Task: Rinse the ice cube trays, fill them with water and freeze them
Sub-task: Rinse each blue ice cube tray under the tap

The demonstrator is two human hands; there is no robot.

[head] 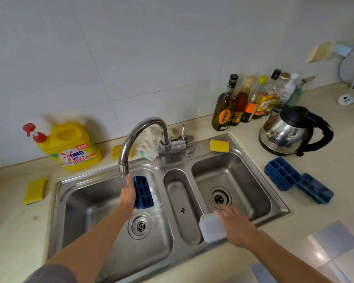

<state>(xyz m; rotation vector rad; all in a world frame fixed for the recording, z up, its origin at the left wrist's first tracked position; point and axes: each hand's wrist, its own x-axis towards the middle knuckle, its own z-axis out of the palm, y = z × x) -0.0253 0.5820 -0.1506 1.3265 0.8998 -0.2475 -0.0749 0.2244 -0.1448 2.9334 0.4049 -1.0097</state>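
My left hand (128, 194) grips a blue ice cube tray (143, 192) by its left edge, holding it tilted over the left sink basin (84, 203), right below the chrome faucet spout (124, 168). My right hand (234, 224) holds a translucent white tray lid (212, 227) at the front rim between the narrow middle basin and the right basin; the fingers stretch forward over it. More blue ice cube trays (282, 173) lie on the counter right of the sink, one with a lid (315, 189) on it.
A yellow detergent jug (72, 148) stands back left, yellow sponges (35, 190) lie around the sink, a rag sits behind the faucet. Bottles (225, 105) and a steel kettle (288, 131) occupy the back right counter. The right basin (233, 180) holds only its drain.
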